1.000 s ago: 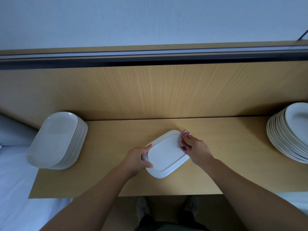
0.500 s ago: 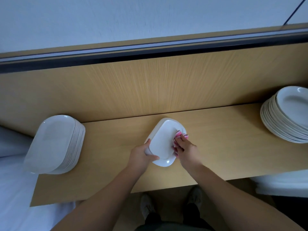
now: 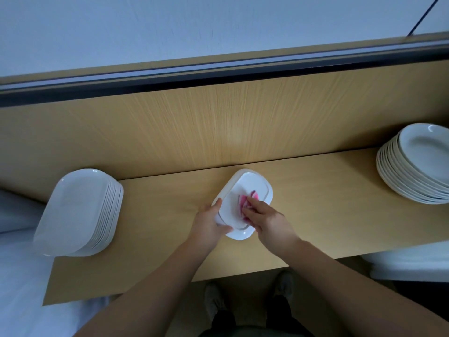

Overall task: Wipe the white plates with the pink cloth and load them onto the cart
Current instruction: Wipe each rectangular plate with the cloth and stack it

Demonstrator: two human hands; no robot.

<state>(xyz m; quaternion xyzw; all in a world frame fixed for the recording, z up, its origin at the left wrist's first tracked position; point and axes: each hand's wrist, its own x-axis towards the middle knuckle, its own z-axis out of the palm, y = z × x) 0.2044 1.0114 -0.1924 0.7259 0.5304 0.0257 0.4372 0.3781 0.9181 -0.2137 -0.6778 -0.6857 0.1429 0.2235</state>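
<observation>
The white plate [image 3: 232, 211] is a rounded rectangle lying at the middle of the table [image 3: 328, 203], close to the table's far edge. Its long axis runs from the person towards the back panel [image 3: 218, 122], with the far end leaning a little to the right. The far short end sits just before the foot of that panel. Its face is turned up, and a raised rim line shows along the near and right sides.

In its shallow well lies the pink cloth [image 3: 246, 201], bunched up and right of centre. The right hand [image 3: 269, 222] bears down on the cloth. Its fingers [image 3: 252, 205] are drawn together and curled over the bunch, so only the far part of the cloth shows.

The left hand [image 3: 207, 223] clasps the plate's near-left corner. One finger reaches up along the left long edge and another lies across the near end. Its other fingers are hidden, and I cannot tell whether that edge is raised off the wood.

At the table's left end stands a stack of rectangular plates [image 3: 77, 210], nested one in another and jutting over the corner above white bedding [image 3: 17, 276]. At the right end, well apart, is a stack of oval plates [image 3: 418, 166] nested the same way. The top one there shows a deep well.

Below the table's near edge, two shoes [image 3: 213, 300] stand on the floor.
</observation>
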